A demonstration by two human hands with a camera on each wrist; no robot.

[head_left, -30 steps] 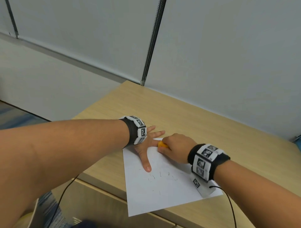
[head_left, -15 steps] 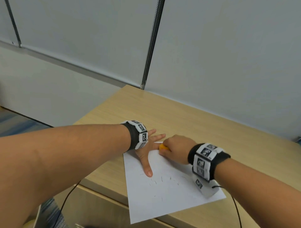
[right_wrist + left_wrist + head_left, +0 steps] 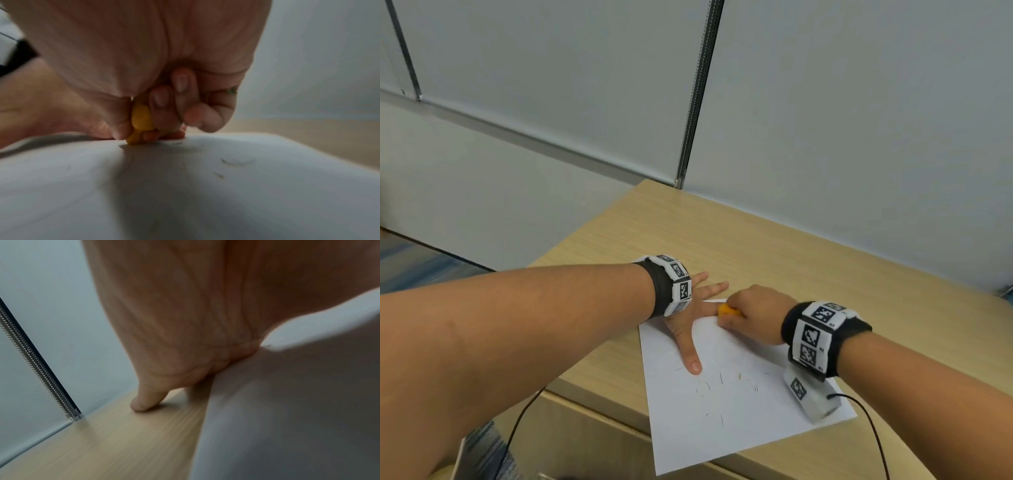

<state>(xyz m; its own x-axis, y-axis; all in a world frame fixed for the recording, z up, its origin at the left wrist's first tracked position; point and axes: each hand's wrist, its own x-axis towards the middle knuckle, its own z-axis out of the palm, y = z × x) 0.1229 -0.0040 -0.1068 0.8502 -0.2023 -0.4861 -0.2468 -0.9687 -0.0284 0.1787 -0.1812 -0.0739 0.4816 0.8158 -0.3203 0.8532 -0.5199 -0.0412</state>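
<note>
A white sheet of paper (image 3: 726, 404) with faint pencil marks lies on the wooden desk (image 3: 791, 260), its near corner overhanging the front edge. My left hand (image 3: 690, 318) lies flat on the sheet's top left corner, fingers spread and straight, thumb pointing toward me. In the left wrist view the palm (image 3: 195, 321) presses down where paper meets desk. My right hand (image 3: 753, 313) grips a small yellow-orange eraser (image 3: 727, 311) and presses it on the paper just beside the left fingers. The right wrist view shows the eraser (image 3: 140, 121) pinched between thumb and curled fingers, its tip touching the sheet (image 3: 185, 186).
Grey partition panels (image 3: 859, 120) with a metal joint strip (image 3: 697, 92) stand behind the desk. A black cable (image 3: 873, 431) runs from the right wrist camera over the desk's front edge. Another cable (image 3: 522, 421) hangs at the left, above the carpet.
The right hand with the eraser has shifted slightly back and forth near the sheet's top edge. The left hand stays flat on the paper. The head view has tilted a little.
</note>
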